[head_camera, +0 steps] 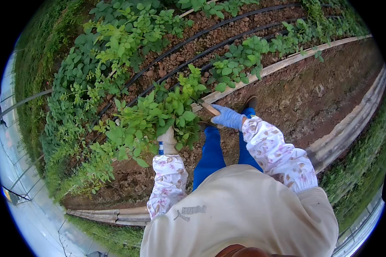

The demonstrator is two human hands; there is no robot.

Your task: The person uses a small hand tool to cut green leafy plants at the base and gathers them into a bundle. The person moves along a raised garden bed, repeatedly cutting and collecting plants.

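Observation:
My left hand [168, 136], in a pale glove with a blue and white band at the wrist, is closed around a bunch of leafy green stems [154, 114]. Leaves hide most of its fingers. My right hand [229, 117], in a blue glove, grips the wooden handle of a hand tool [210, 109]. Its dark metal end points into the foliage, so I cannot tell the blade's shape. The tool is just right of the bunch, above the near edging board [241, 90] of the bed.
Black drip hoses [193, 64] run along the soil bed [180, 48], among leafy plants [122, 38]. My shoes [252, 101] stand on the dirt path [321, 93]. Another edging board [350, 128] borders the path behind me. A metal pipe [25, 101] arches at the left.

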